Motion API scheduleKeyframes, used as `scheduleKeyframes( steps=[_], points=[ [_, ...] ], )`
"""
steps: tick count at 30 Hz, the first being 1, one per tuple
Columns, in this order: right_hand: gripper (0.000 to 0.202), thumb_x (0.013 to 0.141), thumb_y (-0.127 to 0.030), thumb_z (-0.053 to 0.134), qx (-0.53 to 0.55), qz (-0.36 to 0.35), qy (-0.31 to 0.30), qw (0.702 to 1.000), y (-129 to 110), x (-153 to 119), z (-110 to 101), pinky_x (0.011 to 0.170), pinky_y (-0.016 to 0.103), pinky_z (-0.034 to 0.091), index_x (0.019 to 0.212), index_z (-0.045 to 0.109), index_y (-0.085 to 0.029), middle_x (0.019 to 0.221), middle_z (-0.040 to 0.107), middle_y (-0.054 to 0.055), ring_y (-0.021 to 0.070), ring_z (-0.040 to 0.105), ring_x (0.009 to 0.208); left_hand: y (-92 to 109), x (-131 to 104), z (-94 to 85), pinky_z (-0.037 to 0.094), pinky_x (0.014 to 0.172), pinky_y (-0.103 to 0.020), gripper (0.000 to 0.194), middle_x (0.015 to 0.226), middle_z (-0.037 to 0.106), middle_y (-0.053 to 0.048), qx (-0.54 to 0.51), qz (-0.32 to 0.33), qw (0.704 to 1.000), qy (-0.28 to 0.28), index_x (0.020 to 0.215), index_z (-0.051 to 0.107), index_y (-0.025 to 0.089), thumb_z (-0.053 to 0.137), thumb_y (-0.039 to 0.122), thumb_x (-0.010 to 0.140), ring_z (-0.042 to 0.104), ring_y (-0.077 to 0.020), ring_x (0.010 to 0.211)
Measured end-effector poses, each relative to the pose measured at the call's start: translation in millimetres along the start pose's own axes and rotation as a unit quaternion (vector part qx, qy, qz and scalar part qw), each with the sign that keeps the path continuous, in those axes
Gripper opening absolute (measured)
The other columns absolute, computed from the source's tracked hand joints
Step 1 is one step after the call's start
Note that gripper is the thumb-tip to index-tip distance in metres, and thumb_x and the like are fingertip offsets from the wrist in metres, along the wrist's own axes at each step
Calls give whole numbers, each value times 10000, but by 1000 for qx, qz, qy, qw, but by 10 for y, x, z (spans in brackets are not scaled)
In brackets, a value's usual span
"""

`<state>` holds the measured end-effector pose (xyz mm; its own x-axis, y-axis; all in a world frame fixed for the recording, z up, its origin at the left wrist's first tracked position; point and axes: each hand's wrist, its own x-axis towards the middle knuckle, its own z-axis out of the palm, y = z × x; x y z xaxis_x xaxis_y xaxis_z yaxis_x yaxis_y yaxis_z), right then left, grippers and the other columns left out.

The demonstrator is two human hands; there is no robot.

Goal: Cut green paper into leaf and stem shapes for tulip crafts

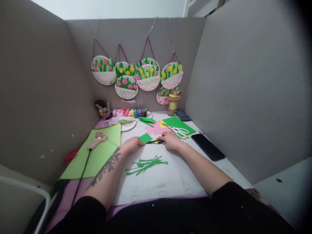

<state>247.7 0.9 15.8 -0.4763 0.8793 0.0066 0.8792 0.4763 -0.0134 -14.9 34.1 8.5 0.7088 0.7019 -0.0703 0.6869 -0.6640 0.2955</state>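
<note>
Between the fingers of my left hand [133,144] is a small green paper square [145,138], pinched near its lower corner. A slim black-and-yellow tool [156,141] lies just below the paper and reaches under my right hand [170,141]. The fingers of that hand are closed on its near end; its exact kind is too small to tell. White-handled scissors [181,132] lie just beyond my right hand, on coloured paper. Nearer to me, several thin green paper strips [146,165] lie in a loose pile on the white work surface [170,182].
Light green sheets [85,162] at left carry a glue gun [97,140] with a black cord. A phone [207,147] lies at right. Pink paper [158,127], a green sheet [176,125] and paint bottles [138,112] are farther back. Decorated paper plates [148,81] hang on the grey partition.
</note>
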Motion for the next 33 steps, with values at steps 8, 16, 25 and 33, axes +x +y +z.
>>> scheduleKeyframes(
  steps=[8, 16, 25, 33],
  points=[
    [392, 841, -220, 487, 1, 3, -13, 1000, -72, -12, -50, 921, 397, 287, 1200, 639, -256, 1080, 613, 124, 283, 523, 1042, 49, -8, -22, 402, 681, -251, 348, 730, 676, -56, -15, -23, 1000, 4, 1002, 745, 204, 450, 304, 847, 522, -171, 648],
    [371, 829, -195, 488, 18, -8, -19, 1000, -87, -74, -68, 877, 366, 318, 1144, 668, -274, 1063, 623, 105, 271, 535, 1028, 29, 7, -15, 391, 638, -251, 365, 679, 654, -52, -3, -26, 1000, 1, 1041, 745, 209, 460, 249, 816, 516, -171, 609],
    [424, 857, -234, 483, 38, 47, 41, 997, 106, -38, -11, 889, 341, 340, 1267, 595, -247, 1157, 586, 110, 259, 502, 1070, -8, 18, 5, 414, 717, -251, 364, 843, 725, -61, -13, -43, 999, 12, 1015, 742, 199, 511, 142, 740, 597, -196, 747],
    [433, 856, -213, 469, 4, 106, 31, 994, 259, 56, 135, 918, 406, 323, 1267, 593, -271, 1171, 572, 121, 283, 479, 1101, 31, -23, 15, 397, 644, -238, 361, 860, 663, -21, -38, -101, 992, 62, 1019, 607, 198, 534, 108, 678, 587, -181, 769]
  ],
)
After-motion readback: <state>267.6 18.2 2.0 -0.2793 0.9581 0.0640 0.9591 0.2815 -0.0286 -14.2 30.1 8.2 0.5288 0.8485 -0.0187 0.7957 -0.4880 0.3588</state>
